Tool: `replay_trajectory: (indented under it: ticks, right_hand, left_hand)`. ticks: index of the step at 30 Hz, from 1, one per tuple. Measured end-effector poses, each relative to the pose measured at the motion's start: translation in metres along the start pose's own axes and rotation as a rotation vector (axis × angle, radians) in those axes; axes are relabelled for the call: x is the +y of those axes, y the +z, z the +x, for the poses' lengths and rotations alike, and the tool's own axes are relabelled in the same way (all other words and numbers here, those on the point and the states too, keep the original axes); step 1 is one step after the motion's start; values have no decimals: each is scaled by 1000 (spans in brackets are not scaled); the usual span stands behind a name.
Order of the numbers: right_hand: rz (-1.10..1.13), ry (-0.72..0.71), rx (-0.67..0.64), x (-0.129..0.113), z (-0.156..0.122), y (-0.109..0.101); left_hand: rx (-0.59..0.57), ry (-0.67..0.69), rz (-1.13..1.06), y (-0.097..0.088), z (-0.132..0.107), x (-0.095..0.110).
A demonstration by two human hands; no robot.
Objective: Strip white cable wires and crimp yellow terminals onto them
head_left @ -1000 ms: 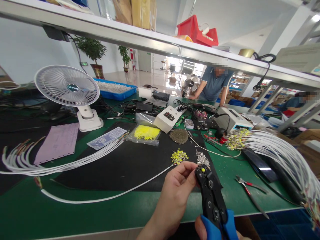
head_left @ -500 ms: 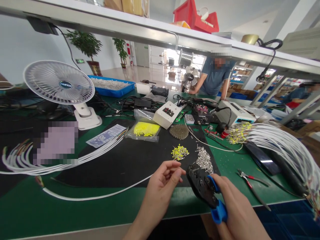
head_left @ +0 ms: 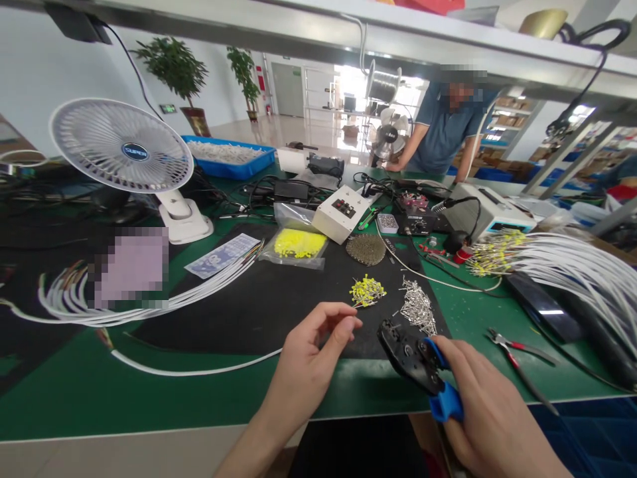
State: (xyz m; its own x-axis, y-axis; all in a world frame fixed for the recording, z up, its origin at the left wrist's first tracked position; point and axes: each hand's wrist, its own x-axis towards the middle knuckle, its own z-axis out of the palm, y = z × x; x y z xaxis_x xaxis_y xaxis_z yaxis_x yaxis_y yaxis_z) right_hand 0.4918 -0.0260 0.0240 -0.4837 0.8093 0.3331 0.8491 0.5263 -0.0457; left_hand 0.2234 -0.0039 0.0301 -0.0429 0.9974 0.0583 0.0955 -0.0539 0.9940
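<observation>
My left hand (head_left: 306,362) hovers over the near edge of the black mat (head_left: 249,309), thumb and forefinger pinched on the end of a white cable (head_left: 189,368) that trails off to the left. My right hand (head_left: 490,415) is wrapped round the blue handles of a black crimping tool (head_left: 411,355), whose head points up and left toward my left fingers. Just beyond lie a small heap of yellow terminals (head_left: 367,291) and a heap of silver metal pins (head_left: 418,309).
A white desk fan (head_left: 122,156) stands at the left, with a bundle of white cables (head_left: 149,302) in front of it. A bag of yellow parts (head_left: 297,244), a white switch box (head_left: 342,212), red-handled pliers (head_left: 520,348) and a big wire harness (head_left: 572,269) lie around. Another person (head_left: 448,129) leans on the far side.
The crimping tool came off the cable end and swung down to the right with my right hand. My left hand stayed pinched on the cable. The view tilted down slightly.
</observation>
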Motion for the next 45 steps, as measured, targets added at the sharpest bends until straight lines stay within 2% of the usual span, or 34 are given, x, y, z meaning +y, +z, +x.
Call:
replay_trajectory:
  ticks: [2, 5, 7, 12, 16, 22, 29, 34, 45]
  right_hand:
    - [-19, -25, -20, 2, 2, 0]
    - [-60, -70, -45, 3, 7, 0]
    - [-92, -96, -55, 5, 10, 0]
    - [-115, -130, -94, 8, 13, -1]
    - [-98, -122, -131, 8, 14, -5]
    - [-65, -98, -135, 8, 15, -6]
    - [-124, -93, -115, 8, 15, -1]
    - [-90, -74, -125, 13, 12, 3]
    - [-105, -74, -95, 8, 13, 2]
  left_hand:
    - [-63, 109, 136, -5, 4, 9]
    - [-252, 325, 353, -9, 15, 23]
    - [-362, 412, 461, -11, 24, 30]
    - [-508, 465, 672, -14, 37, 36]
    - [-575, 475, 722, -15, 38, 37]
    - [-579, 480, 675, -13, 36, 36]
    - [-585, 447, 771, -9, 40, 37]
    - [-613, 437, 760, -7, 39, 38]
    - [-572, 393, 749, -7, 33, 35]
